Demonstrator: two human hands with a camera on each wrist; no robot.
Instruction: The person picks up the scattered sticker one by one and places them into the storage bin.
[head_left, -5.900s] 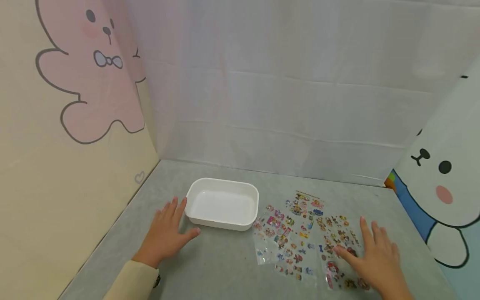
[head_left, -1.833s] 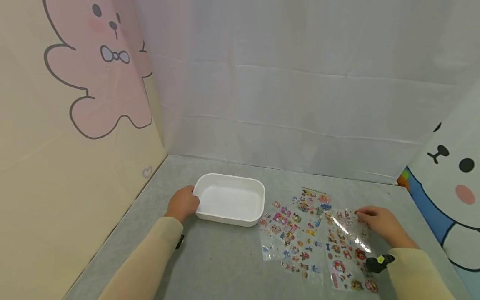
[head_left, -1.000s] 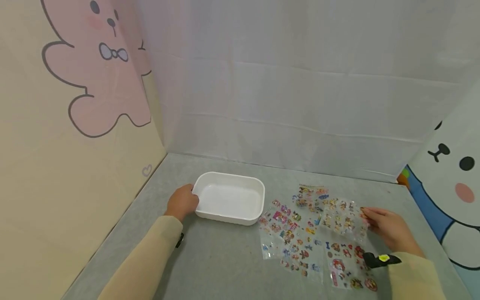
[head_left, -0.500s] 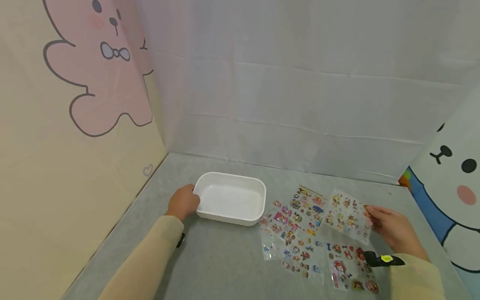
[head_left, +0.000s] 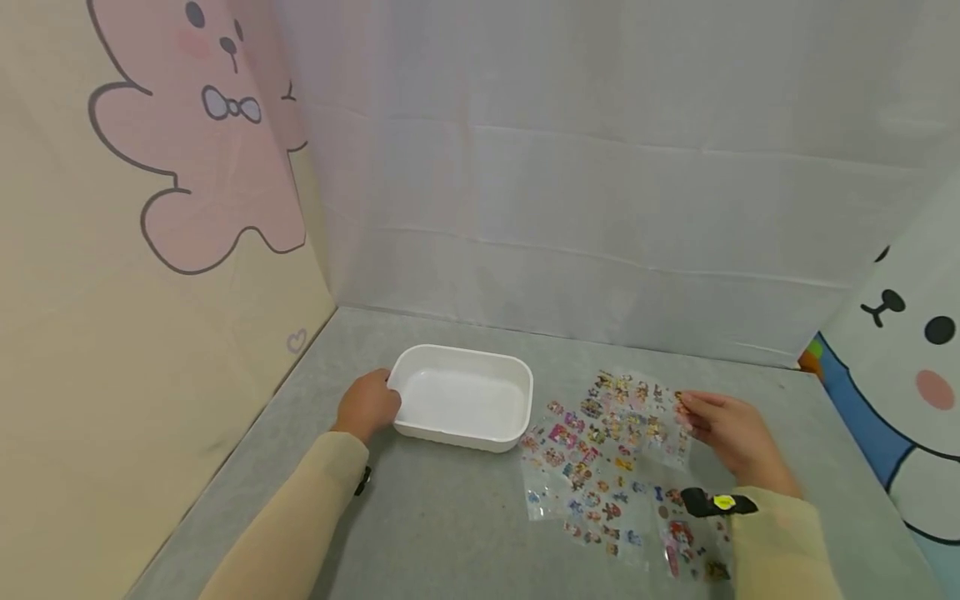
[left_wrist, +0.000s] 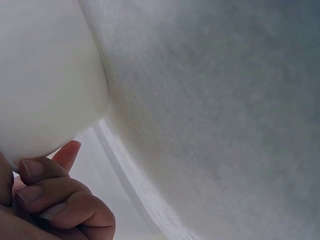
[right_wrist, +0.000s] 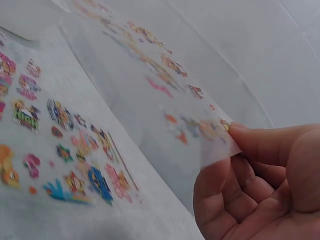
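My left hand (head_left: 367, 406) grips the left end of a white rectangular plastic tray (head_left: 457, 438), which has nothing in it. Curled fingers (left_wrist: 65, 200) show beside the tray's wall in the left wrist view. With thumb and fingers, my right hand (head_left: 731, 433) pinches the right edge of a clear sticker sheet (head_left: 660, 425) printed with small cartoon figures. That sheet is raised at a slant over other sticker sheets (head_left: 592, 483), as the right wrist view also shows. Another sheet (head_left: 681, 537), with larger red figures, lies partly hidden under my right wrist.
The grey table (head_left: 450, 517) runs back to a hanging white cloth (head_left: 570, 208). A cream side panel with a pink bear (head_left: 217, 183) stands at the left, and one with a white animal (head_left: 907, 367) at the right.
Both hands were spread open at first. The left has since taken hold of the tray's end; the right has picked up a sticker sheet and carried it left, over the other sheets.
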